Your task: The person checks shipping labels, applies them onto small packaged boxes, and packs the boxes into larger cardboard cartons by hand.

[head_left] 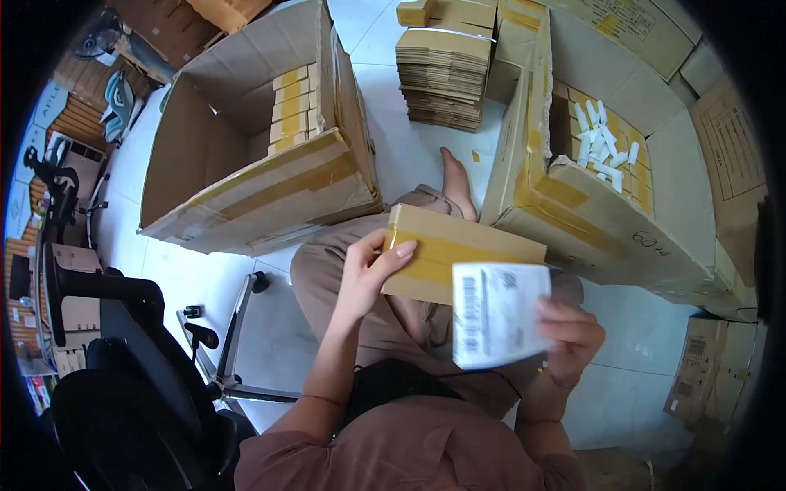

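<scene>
My left hand (372, 266) grips the left end of a small brown cardboard box (426, 266), thumb flat on its face. Yellow-brown packing tape runs along the box. In my right hand (571, 331) is a white shipping label (499, 315) printed with barcodes, pinched at its right edge and slightly blurred. The label overlaps the lower right part of the box in this view. Both are held above my crossed legs.
A large open carton (270, 192) at left holds taped boxes (291, 106). Another open carton (598, 221) at right contains taped boxes with white rolled papers (602, 143) on top. Flattened cardboard (442, 74) is stacked between them. A black office chair (123, 368) stands at left.
</scene>
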The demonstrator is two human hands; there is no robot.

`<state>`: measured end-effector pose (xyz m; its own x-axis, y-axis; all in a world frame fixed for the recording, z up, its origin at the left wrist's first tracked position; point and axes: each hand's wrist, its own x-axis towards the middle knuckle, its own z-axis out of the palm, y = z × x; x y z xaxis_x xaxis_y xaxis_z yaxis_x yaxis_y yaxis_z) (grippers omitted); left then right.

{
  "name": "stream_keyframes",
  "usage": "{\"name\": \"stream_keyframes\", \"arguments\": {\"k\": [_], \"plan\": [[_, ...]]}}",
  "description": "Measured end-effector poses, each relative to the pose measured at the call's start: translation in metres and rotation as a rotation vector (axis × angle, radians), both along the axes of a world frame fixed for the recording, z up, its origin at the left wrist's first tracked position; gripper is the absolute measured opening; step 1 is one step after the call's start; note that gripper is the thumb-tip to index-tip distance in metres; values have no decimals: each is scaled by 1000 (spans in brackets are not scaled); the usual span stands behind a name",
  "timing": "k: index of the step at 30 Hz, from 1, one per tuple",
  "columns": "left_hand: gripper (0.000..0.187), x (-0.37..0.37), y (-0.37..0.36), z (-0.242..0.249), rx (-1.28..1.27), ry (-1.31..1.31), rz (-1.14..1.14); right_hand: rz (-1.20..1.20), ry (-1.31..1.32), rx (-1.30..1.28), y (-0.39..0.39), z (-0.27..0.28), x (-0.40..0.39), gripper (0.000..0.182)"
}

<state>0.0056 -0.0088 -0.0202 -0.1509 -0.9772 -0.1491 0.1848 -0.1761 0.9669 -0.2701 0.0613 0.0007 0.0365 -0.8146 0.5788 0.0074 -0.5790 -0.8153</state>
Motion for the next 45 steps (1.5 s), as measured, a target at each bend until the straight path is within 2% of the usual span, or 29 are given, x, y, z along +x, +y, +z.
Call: {"name": "stream_keyframes", "arguments": {"k": [1, 3, 4, 8, 10, 11, 13, 14, 15, 18, 20, 24, 27, 29, 31, 33, 35, 36, 37, 38, 40, 42, 45], "plan": [[37, 1, 2, -5, 31, 24, -7, 3, 7, 3, -5, 9, 10, 19], [37, 1, 7, -6, 41, 82, -4, -104, 414, -8, -12, 19, 25, 10], [37, 3, 8, -6, 42, 89, 1, -118, 437, -6, -14, 16, 29, 18], [33, 7, 11, -1, 7, 128, -8, -137, 613, -76, -18, 14, 28, 20], [31, 6, 13, 2, 2, 127, -1, -132, 808, -55, -17, 15, 29, 26], [31, 6, 14, 4, -2, 107, 17, -130, 808, -53, -17, 20, 30, 26], [31, 4, 15, 2, -5, 91, 34, -108, 1002, 27, -17, 34, 35, 41], [33, 2, 15, -1, -41, -6, 85, -84, 1073, 66, -16, 28, 33, 56], [35, 1, 15, -4, -77, -103, 136, -147, 1137, 71, -15, 27, 37, 60], [40, 0, 13, -8, -92, -158, 184, -184, 1153, 209, -18, 8, 48, 71], [40, -3, 12, -9, -112, -177, 178, -313, 1064, 144, -22, -5, 67, 78], [41, -6, 17, -13, -88, -250, 115, -231, 1068, 66, -26, -18, 102, 90], [42, 1, 21, -6, -94, -188, 160, -240, 1173, -31, -30, -25, 105, 91], [42, 11, 23, -6, -146, -182, 211, -258, 1125, -39, -37, -31, 102, 92], [40, 25, 22, 0, -139, -43, 281, -319, 995, 16, -47, -34, 95, 92], [41, 44, 21, 6, -140, -79, 337, -328, 986, 54, -58, -36, 92, 92], [48, 71, 25, 5, -221, -162, 480, -362, 950, 194, -67, -41, 88, 86], [55, 87, 30, 2, -267, -123, 560, -360, 921, 167, -73, -41, 89, 78], [63, 105, 37, -6, -314, -85, 638, -347, 913, 150, -81, -38, 95, 78], [62, 131, 48, -29, -500, -114, 764, -298, 907, 92, -89, -31, 100, 74], [60, 155, 51, -18, -735, 181, 815, -213, 846, -47, -106, -8, 118, 63], [59, 175, 53, 12, -779, 496, 733, -142, 819, -165, -132, 11, 144, 63], [56, 228, 30, 52, -1096, 59, 1179, -78, 762, -377, -171, 41, 195, 69]]}}
